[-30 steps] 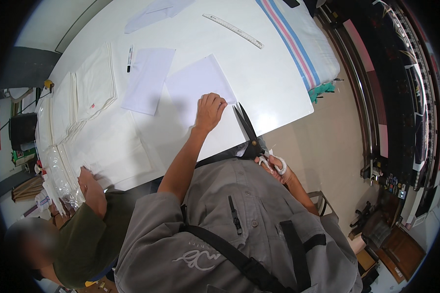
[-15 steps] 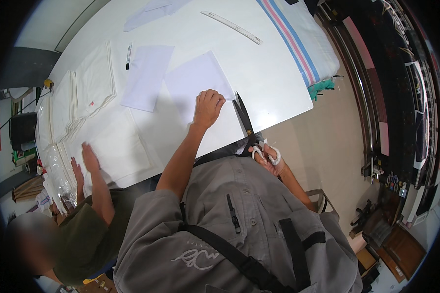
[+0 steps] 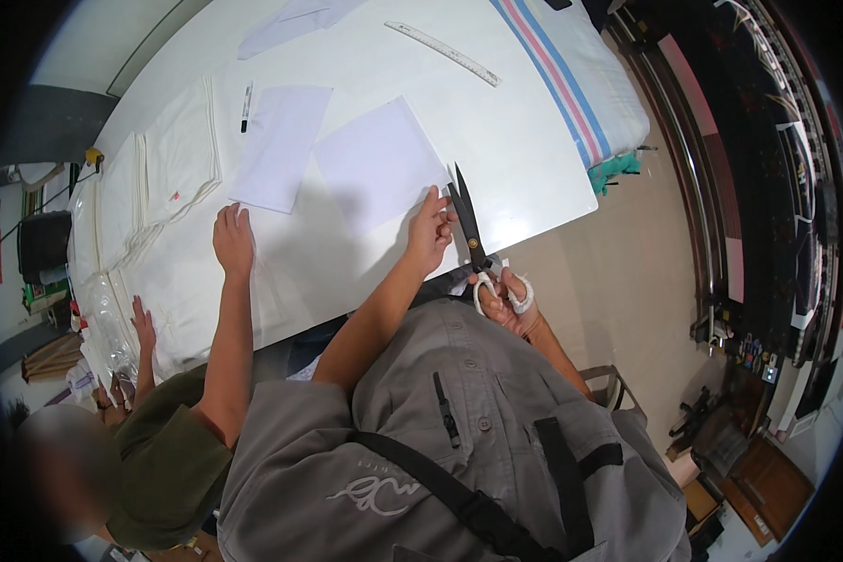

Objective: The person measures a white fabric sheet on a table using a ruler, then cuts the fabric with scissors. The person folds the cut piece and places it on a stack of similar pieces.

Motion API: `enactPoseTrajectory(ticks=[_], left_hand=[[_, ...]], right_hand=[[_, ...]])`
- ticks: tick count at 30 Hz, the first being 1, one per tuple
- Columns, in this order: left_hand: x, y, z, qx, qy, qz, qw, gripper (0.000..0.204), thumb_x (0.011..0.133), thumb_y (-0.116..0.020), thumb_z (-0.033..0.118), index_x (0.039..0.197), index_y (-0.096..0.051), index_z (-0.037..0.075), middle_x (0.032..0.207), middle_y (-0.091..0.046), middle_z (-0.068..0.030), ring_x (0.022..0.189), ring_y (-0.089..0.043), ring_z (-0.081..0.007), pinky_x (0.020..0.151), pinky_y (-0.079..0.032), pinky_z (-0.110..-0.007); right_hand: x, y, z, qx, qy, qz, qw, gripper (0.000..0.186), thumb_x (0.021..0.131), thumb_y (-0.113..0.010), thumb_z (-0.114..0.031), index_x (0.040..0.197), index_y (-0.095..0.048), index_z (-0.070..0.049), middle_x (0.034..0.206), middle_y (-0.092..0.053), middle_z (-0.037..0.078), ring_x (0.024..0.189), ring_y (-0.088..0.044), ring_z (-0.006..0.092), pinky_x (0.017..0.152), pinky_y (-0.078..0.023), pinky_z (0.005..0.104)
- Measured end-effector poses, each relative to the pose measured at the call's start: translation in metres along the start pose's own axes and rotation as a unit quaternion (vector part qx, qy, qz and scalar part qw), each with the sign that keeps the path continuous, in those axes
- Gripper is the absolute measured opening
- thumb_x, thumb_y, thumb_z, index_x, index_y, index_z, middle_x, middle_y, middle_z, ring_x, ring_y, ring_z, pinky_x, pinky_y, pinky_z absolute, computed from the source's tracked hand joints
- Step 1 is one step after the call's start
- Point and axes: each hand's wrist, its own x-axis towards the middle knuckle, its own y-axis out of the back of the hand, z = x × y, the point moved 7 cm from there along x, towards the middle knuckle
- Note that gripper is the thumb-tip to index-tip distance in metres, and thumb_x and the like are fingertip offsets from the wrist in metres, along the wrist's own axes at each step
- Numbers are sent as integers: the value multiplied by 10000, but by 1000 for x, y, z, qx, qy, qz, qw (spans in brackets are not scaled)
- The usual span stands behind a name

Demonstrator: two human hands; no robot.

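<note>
My right hand grips a pair of large scissors by the white-wrapped handles, at the table's near edge. The black blades point away from me and stand slightly apart. Just left of them is my left hand, its forefinger stretched out and the other fingers loosely bent. That forefinger rests by the right corner of a pale lavender piece of cloth or paper. A second pale piece lies to the left. A co-worker's hand touches its lower edge.
Folded white cloths are stacked at the left, where the co-worker's other hand rests. A marker and a ruler lie on the white table. A striped cloth bundle sits at the far right.
My left hand has moved right and slightly nearer me, letting the corner go from its pinch. The co-worker's one hand has shifted right to the left pale piece. The scissors have turned slightly.
</note>
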Motion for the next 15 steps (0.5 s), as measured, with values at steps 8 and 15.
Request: enactPoseTrajectory(ticks=[8, 15], left_hand=[[40, -4, -3, -114, 17, -3, 993, 242, 1030, -731, 371, 936, -612, 183, 684, -488, 80, 498, -353, -35, 445, -281, -202], [29, 1, 3, -52, 14, 54, 997, 203, 1023, -747, 311, 928, -627, 178, 688, -475, 79, 512, -342, -51, 459, -265, -228]], right_hand=[[-4, -3, -2, 5, -22, 10, 1000, 627, 1118, -477, -533, 1299, -611, 53, 670, -491, 6, 493, -466, 108, 451, -377, 250], [11, -8, -6, 41, -22, -12, 999, 644, 1117, -447, -568, 1279, -622, 30, 659, -490, -3, 480, -459, 111, 450, -379, 254]])
